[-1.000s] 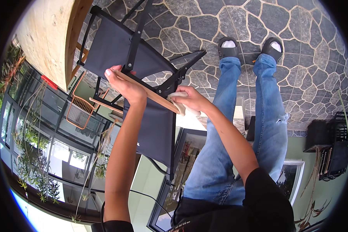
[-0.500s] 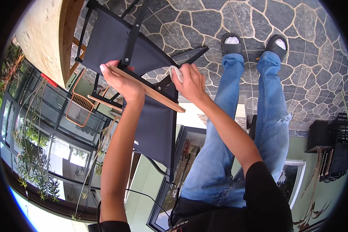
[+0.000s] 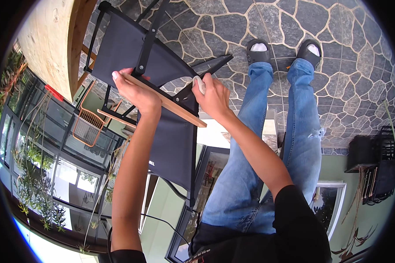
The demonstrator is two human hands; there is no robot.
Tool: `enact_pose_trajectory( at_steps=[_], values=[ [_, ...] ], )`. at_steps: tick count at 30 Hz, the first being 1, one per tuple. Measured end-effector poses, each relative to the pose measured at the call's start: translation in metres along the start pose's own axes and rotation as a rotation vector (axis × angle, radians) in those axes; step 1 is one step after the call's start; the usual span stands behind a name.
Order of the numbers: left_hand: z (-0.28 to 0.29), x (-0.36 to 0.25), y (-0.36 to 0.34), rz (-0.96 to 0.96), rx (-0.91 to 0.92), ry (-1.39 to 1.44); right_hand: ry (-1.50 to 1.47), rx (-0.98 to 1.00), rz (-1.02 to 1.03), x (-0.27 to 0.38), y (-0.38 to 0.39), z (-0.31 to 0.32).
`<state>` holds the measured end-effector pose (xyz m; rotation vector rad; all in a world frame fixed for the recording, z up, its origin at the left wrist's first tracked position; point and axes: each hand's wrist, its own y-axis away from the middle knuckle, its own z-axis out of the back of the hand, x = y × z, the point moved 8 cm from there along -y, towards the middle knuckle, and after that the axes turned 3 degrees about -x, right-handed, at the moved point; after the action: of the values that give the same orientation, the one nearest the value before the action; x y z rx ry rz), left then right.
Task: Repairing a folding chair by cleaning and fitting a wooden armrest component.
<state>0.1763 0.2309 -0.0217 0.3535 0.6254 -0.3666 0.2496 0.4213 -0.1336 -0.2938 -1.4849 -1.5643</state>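
A folding chair with dark fabric (image 3: 171, 147) and a black metal frame stretches in front of me, tilted on its side. My left hand (image 3: 138, 95) is closed around its light wooden armrest (image 3: 183, 113), fingers hooked behind the far end. In my right hand (image 3: 214, 97) is a bunched whitish cloth (image 3: 200, 86), pinched against a black frame bar (image 3: 213, 65) near the edge of the fabric. Part of the cloth is covered by my fingers. A second wooden armrest (image 3: 117, 119) shows beyond my left forearm.
A wooden table (image 3: 52, 39) stands at the upper left, close to the chair. An orange-framed wire chair (image 3: 87, 125) is at the left. Grey stone-patterned flooring (image 3: 285, 22) lies around my feet. A black rack (image 3: 377, 168) stands at the right.
My right hand and the cloth have shifted slightly along the frame bar. The left hand keeps its grip on the armrest. The whole view has moved a little.
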Motion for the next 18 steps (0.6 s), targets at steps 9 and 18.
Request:
enact_pose_trajectory(
  at_steps=[9,18],
  values=[
    [0.002,0.002,-0.005,-0.048,-0.008,-0.012,-0.466,-0.109,-0.340,-0.073,-0.036,0.017],
    [-0.007,-0.005,0.000,-0.042,0.003,-0.086,-0.082,-0.046,-0.047,-0.101,-0.059,-0.018]
  ],
)
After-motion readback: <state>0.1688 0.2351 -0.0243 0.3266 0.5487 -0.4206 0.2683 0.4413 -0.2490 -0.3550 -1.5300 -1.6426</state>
